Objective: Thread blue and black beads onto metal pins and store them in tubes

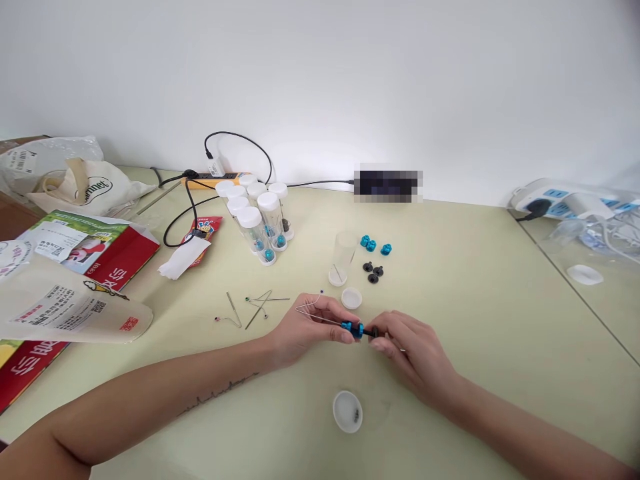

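Observation:
My left hand [297,331] is closed, pinching a small blue metal fitting [354,329] between thumb and fingers. A thin bent metal rod [320,318] with a dark blue tip runs back from the fitting over my fingers. My right hand [420,350] grips a black round-headed screw [373,333], its shaft meeting the fitting's right end. Beyond my hands stand a clear tube [346,248] holding a thin piece and a white cap [351,298]. Loose blue fittings [371,246] and black screws [373,279] lie to the right. Nearer me, a white dish-like cap [345,411] holds tiny dark pieces.
Several capped clear tubes [256,233] stand at back left. Bent rods [260,308] lie left of my hands. A red packet [206,233], a cup [75,300] and a red-green bag [125,257] occupy the left. Power strips [240,179] and cables line the wall.

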### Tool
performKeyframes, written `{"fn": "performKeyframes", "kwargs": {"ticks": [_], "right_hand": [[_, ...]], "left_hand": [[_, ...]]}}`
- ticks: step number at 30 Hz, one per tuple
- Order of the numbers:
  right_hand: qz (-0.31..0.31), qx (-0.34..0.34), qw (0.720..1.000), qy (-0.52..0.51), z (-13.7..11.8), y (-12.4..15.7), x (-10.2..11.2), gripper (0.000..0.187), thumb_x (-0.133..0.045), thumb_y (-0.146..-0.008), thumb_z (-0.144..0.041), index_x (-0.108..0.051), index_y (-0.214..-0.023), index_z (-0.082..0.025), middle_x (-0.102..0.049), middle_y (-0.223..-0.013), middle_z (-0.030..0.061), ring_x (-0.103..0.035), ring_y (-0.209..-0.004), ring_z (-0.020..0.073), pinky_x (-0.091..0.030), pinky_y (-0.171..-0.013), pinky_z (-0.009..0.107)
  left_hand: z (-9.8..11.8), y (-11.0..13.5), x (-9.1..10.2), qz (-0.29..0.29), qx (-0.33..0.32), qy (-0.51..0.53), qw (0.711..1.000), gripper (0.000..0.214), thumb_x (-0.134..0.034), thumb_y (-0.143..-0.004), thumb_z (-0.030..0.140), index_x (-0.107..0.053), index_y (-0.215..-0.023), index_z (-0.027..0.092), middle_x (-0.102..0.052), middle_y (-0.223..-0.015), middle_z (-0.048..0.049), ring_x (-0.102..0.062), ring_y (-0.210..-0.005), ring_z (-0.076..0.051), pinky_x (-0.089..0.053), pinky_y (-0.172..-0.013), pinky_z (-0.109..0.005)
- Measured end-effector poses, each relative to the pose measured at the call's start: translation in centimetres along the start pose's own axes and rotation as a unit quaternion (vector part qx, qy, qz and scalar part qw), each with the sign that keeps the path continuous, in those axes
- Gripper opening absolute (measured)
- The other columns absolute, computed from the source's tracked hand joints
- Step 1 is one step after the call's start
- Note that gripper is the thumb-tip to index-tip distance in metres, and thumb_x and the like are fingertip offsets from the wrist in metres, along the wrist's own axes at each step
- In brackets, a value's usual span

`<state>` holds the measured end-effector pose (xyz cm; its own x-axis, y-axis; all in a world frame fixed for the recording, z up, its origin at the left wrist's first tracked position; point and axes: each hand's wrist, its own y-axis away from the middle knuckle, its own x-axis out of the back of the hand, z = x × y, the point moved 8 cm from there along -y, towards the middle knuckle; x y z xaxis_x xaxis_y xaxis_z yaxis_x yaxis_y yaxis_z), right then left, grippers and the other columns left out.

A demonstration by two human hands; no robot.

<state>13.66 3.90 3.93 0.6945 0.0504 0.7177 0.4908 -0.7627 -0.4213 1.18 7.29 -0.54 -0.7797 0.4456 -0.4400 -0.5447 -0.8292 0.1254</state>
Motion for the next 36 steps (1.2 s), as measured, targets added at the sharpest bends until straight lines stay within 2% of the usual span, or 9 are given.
{"fn": "performKeyframes", "kwargs": {"ticks": [9,12,15,18,21,23,29,32,36], "right_hand": [[-0.026,0.001,1.000,-0.009,0.2,0.0,-0.3,0.045,-0.020,-0.101,-0.040,-0.048,-0.072,-0.020,-0.046,-0.058,-0.0006,-0.041,-0.053,0.0133,-0.036,-0.055,0.027],[-0.005,0.003,1.000,-0.013,0.0,0.1,0.1,0.044,-0.019,-0.099,-0.045,-0.055,-0.096,-0.019,-0.055,-0.070,0.0021,-0.049,-0.060,0.0144,-0.042,-0.060,0.028],[0.046,0.012,0.998,0.027,-0.3,0.2,0.8,0.026,-0.040,-0.098,-0.032,-0.046,-0.121,-0.020,-0.062,-0.089,0.0051,-0.057,-0.071,0.0145,-0.046,-0.067,0.028],[0.077,0.049,0.994,0.057,-0.8,0.4,1.0,0.024,-0.050,-0.092,-0.014,-0.049,-0.114,-0.022,-0.064,-0.092,0.0039,-0.059,-0.079,0.0143,-0.047,-0.069,0.026],[0.045,0.039,0.997,0.040,-0.4,0.3,0.6,0.011,-0.046,-0.094,-0.018,-0.053,-0.102,-0.020,-0.062,-0.076,0.0015,-0.057,-0.068,0.0136,-0.045,-0.061,0.025],[0.013,0.028,0.999,0.026,-0.2,0.3,0.3,0.017,-0.038,-0.097,-0.023,-0.054,-0.092,-0.020,-0.057,-0.067,0.0000,-0.052,-0.059,0.0131,-0.042,-0.055,0.026],[0.039,0.008,0.999,0.037,-0.2,0.1,0.7,0.020,-0.047,-0.094,-0.025,-0.047,-0.114,-0.022,-0.063,-0.089,0.0039,-0.057,-0.070,0.0140,-0.048,-0.063,0.027],[0.027,0.027,0.999,0.034,-0.5,0.0,0.5,0.009,-0.046,-0.095,-0.022,-0.052,-0.101,-0.021,-0.062,-0.079,0.0022,-0.056,-0.067,0.0136,-0.045,-0.060,0.025],[-0.002,0.044,0.999,0.013,-0.8,-0.1,0.1,0.026,-0.033,-0.099,-0.030,-0.051,-0.083,-0.019,-0.056,-0.066,0.0015,-0.050,-0.057,0.0136,-0.039,-0.053,0.026]], "left_hand": [[-0.2,0.2,-0.4,-0.009,0.012,-0.011,1.000,0.021,-0.080,-0.060,0.009,-0.074,-0.079,0.016,-0.070,-0.077,-0.0022,-0.067,-0.073,-0.014,-0.053,-0.071,-0.026],[-0.1,0.2,-0.2,-0.001,0.003,-0.002,1.000,0.021,-0.080,-0.061,0.010,-0.074,-0.080,0.016,-0.070,-0.077,-0.0023,-0.067,-0.074,-0.015,-0.053,-0.072,-0.028],[-0.1,0.0,0.4,0.027,-0.007,0.028,0.999,0.020,-0.079,-0.063,0.010,-0.073,-0.081,0.016,-0.070,-0.078,-0.0025,-0.067,-0.076,-0.016,-0.052,-0.079,-0.032],[-0.2,0.0,0.6,0.032,-0.004,0.039,0.999,0.020,-0.079,-0.063,0.010,-0.073,-0.082,0.015,-0.070,-0.078,-0.0030,-0.066,-0.075,-0.015,-0.051,-0.080,-0.033],[-0.1,0.0,0.3,0.016,-0.002,0.026,1.000,0.021,-0.080,-0.061,0.010,-0.073,-0.081,0.015,-0.070,-0.077,-0.0035,-0.066,-0.074,-0.015,-0.051,-0.076,-0.031],[-0.1,0.1,0.0,0.006,0.001,0.017,1.000,0.020,-0.080,-0.060,0.011,-0.074,-0.079,0.015,-0.070,-0.077,-0.0033,-0.066,-0.074,-0.015,-0.051,-0.073,-0.030],[-0.2,0.0,0.4,0.029,0.005,0.026,0.999,0.021,-0.080,-0.061,0.012,-0.073,-0.080,0.016,-0.071,-0.077,-0.0027,-0.065,-0.077,-0.015,-0.050,-0.079,-0.033],[-0.1,0.1,0.2,0.018,0.007,0.011,1.000,0.021,-0.081,-0.060,0.013,-0.073,-0.079,0.016,-0.071,-0.077,-0.0025,-0.065,-0.075,-0.015,-0.050,-0.076,-0.031],[-0.1,0.2,-0.3,-0.004,0.009,-0.016,1.000,0.022,-0.082,-0.057,0.012,-0.074,-0.078,0.017,-0.070,-0.076,-0.0016,-0.065,-0.073,-0.015,-0.051,-0.071,-0.029]]}}
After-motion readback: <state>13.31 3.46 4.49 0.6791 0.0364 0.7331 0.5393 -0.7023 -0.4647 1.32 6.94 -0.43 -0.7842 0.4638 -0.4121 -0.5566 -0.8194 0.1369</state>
